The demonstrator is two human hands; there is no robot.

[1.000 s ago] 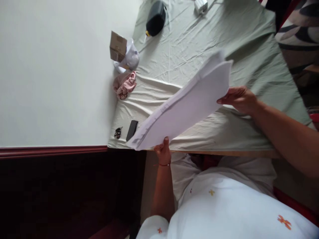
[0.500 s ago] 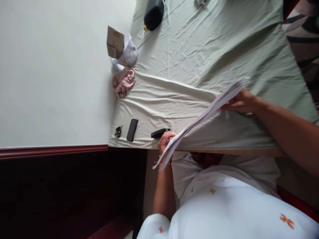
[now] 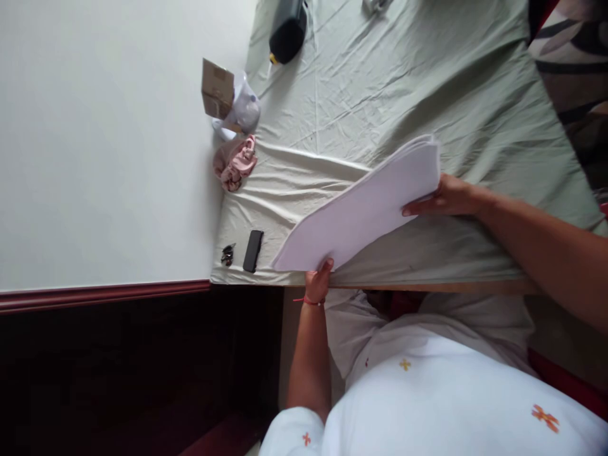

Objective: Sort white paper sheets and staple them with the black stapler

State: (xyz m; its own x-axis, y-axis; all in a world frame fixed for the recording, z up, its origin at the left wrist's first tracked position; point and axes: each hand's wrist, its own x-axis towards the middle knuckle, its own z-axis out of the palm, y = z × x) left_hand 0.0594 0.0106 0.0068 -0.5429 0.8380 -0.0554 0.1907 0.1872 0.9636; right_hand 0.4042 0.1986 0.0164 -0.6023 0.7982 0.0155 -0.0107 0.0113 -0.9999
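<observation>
A stack of white paper sheets [image 3: 361, 212] is held between my two hands above the cloth-covered table. My left hand [image 3: 318, 280] grips the lower left edge, thumb on top and fingers out of sight underneath. At the right end my right hand [image 3: 439, 196] pinches the sheets, its thumb lying across the upper face. The stack slants up to the right, with several sheet edges fanned slightly at its far right corner.
Left of the paper lie a black phone-like slab [image 3: 253, 251] and a small dark bunch, perhaps keys [image 3: 227, 254]. A pink cloth [image 3: 236, 163], a cardboard box [image 3: 217, 88] and a white plastic bag [image 3: 247, 111] sit along the wall. A dark case [image 3: 287, 31] stands farther back.
The paper has turned from nearly edge-on to show its broad white face. Its lower left end has risen onto the table side, now covering the black stapler-like object seen before.
</observation>
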